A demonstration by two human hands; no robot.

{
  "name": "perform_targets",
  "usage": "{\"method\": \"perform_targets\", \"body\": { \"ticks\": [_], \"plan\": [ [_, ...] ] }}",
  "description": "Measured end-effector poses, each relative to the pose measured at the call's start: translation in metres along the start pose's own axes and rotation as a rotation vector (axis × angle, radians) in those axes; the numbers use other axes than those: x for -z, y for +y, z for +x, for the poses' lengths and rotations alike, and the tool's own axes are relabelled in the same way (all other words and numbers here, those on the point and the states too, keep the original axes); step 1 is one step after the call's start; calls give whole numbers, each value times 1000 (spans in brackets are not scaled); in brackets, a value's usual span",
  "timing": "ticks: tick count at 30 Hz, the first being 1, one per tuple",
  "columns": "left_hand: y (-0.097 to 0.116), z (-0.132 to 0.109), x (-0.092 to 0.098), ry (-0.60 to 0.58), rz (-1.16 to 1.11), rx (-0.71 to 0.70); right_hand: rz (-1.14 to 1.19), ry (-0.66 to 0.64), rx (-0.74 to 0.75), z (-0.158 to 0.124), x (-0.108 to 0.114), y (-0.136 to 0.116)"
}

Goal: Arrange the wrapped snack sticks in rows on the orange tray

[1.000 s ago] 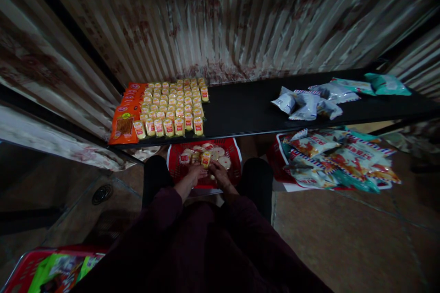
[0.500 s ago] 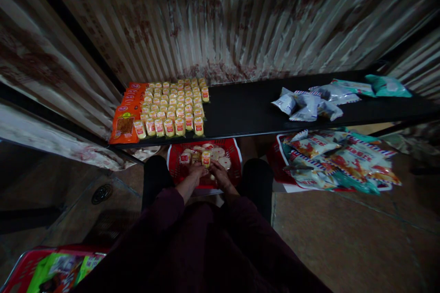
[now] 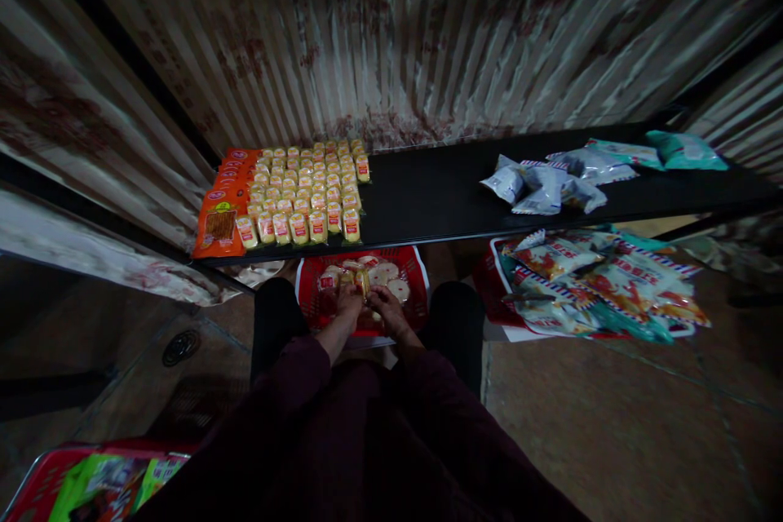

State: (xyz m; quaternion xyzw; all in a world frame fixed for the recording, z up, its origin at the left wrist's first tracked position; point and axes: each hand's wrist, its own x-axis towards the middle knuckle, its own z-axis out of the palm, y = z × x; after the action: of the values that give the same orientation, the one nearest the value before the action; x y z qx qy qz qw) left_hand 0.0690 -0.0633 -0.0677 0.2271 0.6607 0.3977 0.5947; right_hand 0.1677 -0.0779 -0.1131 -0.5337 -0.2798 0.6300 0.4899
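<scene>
Over the red basket (image 3: pixel 422 294) under the shelf, my left hand (image 3: pixel 348 302) is closed on small yellow wrapped snack cakes (image 3: pixel 362 284); whether it is one or more is hard to make out. My right hand (image 3: pixel 388 308) has its fingers closed in at the right side of the same pack, seemingly gripping its edge. Below and behind the hands lie round pale packaged snacks (image 3: pixel 399 289) in the basket. On the black shelf (image 3: pixel 422 200) above, several rows of similar wrapped cakes (image 3: pixel 298 227) stand beside orange snack bags (image 3: pixel 217 224).
Grey-white snack bags (image 3: pixel 543 189) and teal bags (image 3: pixel 694 152) lie on the shelf's right half. A second red basket (image 3: pixel 493 289), heaped with bags (image 3: pixel 636 281), stands at right. Another basket (image 3: pixel 37 477) is at lower left. A pleated curtain (image 3: pixel 391 41) hangs behind.
The held pack has turned from facing me to showing a narrower side, and my right fingers have moved slightly up and left against it. The shelf items are unchanged.
</scene>
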Motion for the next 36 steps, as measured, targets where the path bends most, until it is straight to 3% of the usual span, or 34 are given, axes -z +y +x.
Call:
{"method": "perform_targets", "body": {
  "ticks": [11,17,22,27,36],
  "plan": [
    [10,-13,8,-77,-146,103,-153,-50,141,-1,-2,-6],
    [12,-14,10,-105,-214,116,-129,-65,99,0,-2,-6],
    [8,-9,15,-34,-240,124,-114,-7,64,1,0,-2],
    [5,-4,18,-72,-284,207,-96,-14,26,-1,0,-4],
    [9,-4,14,-34,-413,331,-27,-97,-14,-8,-3,-13]
  ]
}}
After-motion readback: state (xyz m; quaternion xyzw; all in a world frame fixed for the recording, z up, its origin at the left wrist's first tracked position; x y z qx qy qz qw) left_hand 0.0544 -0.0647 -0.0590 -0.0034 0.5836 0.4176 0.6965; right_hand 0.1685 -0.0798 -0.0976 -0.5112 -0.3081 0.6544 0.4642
